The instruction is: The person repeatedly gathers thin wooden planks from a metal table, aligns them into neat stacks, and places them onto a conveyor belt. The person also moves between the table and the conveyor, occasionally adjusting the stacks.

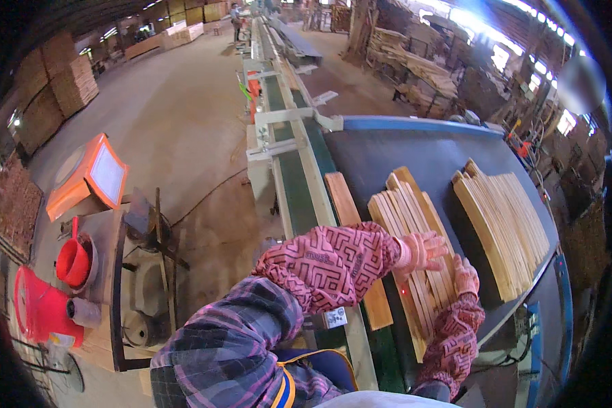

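Observation:
My left hand [421,252], in a pink glove, lies over a row of narrow wooden strips [415,299] with its fingers stretched out and apart. At the right side of the same row, my right hand [466,277], also gloved, touches the outer strip with its fingers extended; its thumb is hard to make out. The strips lie lengthwise side by side, their far ends uneven. Left of them, a single reddish-brown board [377,306] lies partly under my left forearm, which is covered by a pink patterned sleeve cover.
A second row of strips [503,231] lies to the right on the dark belt table [394,146]. A long conveyor [285,95] runs away ahead. On the left, a side table holds a red dipper [73,262], a red bucket [37,306] and an orange box [92,178].

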Demonstrator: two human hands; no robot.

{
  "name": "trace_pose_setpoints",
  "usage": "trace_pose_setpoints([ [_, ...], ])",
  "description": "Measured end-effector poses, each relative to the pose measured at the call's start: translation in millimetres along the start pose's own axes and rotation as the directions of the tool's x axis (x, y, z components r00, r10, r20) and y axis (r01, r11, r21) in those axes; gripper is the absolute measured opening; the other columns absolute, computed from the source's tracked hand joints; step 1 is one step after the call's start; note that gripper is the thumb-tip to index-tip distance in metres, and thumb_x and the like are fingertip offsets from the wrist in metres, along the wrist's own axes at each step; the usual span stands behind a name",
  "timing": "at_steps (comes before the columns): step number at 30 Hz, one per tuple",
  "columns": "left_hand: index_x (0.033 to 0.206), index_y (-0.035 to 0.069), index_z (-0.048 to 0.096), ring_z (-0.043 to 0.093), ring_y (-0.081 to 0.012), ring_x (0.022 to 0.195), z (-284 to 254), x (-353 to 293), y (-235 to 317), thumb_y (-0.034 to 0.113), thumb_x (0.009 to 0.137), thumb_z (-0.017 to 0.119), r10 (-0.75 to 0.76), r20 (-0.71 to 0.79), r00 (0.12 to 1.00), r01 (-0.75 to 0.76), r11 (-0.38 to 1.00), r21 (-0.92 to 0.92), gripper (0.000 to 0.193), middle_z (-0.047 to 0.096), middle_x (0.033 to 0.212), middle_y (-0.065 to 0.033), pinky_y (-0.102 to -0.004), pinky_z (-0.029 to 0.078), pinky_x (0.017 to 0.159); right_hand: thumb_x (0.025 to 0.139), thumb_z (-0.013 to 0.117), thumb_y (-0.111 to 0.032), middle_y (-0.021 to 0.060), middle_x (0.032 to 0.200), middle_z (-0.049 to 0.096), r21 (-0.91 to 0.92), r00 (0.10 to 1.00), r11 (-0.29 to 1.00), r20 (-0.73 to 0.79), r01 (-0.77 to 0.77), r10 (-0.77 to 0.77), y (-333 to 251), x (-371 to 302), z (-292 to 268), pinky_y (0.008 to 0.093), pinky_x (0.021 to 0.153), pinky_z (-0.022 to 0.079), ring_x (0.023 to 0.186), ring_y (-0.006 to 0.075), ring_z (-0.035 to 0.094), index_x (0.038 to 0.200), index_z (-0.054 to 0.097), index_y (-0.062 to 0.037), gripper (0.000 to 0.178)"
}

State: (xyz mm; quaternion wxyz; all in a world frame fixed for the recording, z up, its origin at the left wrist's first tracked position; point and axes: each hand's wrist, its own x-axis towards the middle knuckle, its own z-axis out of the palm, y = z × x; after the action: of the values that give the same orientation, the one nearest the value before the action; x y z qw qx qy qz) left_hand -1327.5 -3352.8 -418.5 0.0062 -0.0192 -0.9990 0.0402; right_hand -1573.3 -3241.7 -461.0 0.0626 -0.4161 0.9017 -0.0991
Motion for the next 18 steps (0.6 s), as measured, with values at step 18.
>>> trace_pose_setpoints([
  [18, 0.148, 0.019, 0.040, 0.024, -0.0386, 0.147, 3, -10, -7, 0.058, 0.068, 0.079, -0.065, -0.037, 0.997, 0.065, 0.998, -0.006, 0.097, 0.030, 0.158, -0.0140, -0.0497, 0.019, 0.121, 0.102, 0.037, -0.044, 0.0106, 0.132, 0.060, -0.111, 0.894, 0.889, 0.120, 0.445, -0.433, -25, -16, -2, 0.0406, 0.104, 0.044, 0.123, 0.0313, 0.056, 0.125, 0.061, -0.0127, 0.045],
])
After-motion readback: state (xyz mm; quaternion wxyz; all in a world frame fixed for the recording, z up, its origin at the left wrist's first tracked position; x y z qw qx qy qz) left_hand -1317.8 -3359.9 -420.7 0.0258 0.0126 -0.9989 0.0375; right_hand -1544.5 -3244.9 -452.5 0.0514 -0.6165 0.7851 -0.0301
